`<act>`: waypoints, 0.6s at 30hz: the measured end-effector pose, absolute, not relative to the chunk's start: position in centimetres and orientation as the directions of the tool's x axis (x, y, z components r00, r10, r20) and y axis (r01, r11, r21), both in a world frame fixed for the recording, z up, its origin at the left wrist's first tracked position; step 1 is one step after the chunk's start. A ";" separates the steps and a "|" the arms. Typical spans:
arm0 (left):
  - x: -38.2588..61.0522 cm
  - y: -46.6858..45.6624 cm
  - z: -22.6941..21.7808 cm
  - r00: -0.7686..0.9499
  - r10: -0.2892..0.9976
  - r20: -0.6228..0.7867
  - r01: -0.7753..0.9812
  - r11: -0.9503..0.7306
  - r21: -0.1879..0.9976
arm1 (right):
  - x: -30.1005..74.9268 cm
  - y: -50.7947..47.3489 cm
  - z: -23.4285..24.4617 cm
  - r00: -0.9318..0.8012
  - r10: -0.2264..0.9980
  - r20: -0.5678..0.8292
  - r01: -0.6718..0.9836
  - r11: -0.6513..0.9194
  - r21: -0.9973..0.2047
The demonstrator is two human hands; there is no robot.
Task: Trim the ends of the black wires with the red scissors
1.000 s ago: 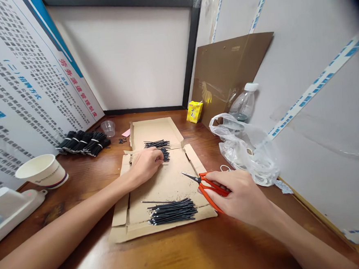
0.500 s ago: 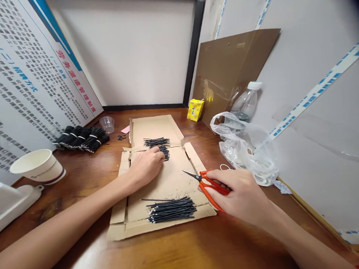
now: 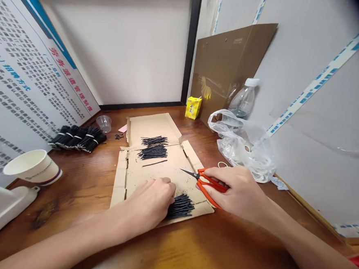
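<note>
Orange scissors [image 3: 197, 175] in R hand [image 3: 241, 188] pt fwd-L.

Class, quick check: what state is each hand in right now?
Left hand: fingers curled at the near pile of black strips; whether it grips any cannot be told.
Right hand: closed around the red-handled scissors.

The left hand [image 3: 156, 197] hid part of the near black rods [image 3: 183, 206], and whether it pinched one was unclear; the view's left edge cut off a white device [image 3: 8, 206].
</note>
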State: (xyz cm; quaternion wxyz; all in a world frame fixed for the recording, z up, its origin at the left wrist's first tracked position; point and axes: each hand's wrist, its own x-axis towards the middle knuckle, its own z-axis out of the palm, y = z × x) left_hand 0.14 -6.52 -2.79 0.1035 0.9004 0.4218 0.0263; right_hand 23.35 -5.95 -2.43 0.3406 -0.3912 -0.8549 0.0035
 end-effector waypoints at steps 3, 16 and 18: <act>0.4 -6.3 -2.3 0.615 0.785 -0.069 0.777 -0.590 0.220 | 23.4 -6.0 -2.5 -0.451 0.669 0.591 0.654 0.698 -0.292; 0.7 -5.8 -0.7 0.522 0.834 0.177 0.575 -0.498 0.649 | 23.4 -6.0 -2.1 -0.407 0.740 0.535 0.650 0.646 -0.400; 1.0 -5.9 -0.6 0.500 0.848 0.173 0.520 -0.454 0.723 | 23.4 -6.1 -2.1 -0.405 0.739 0.538 0.637 0.650 -0.414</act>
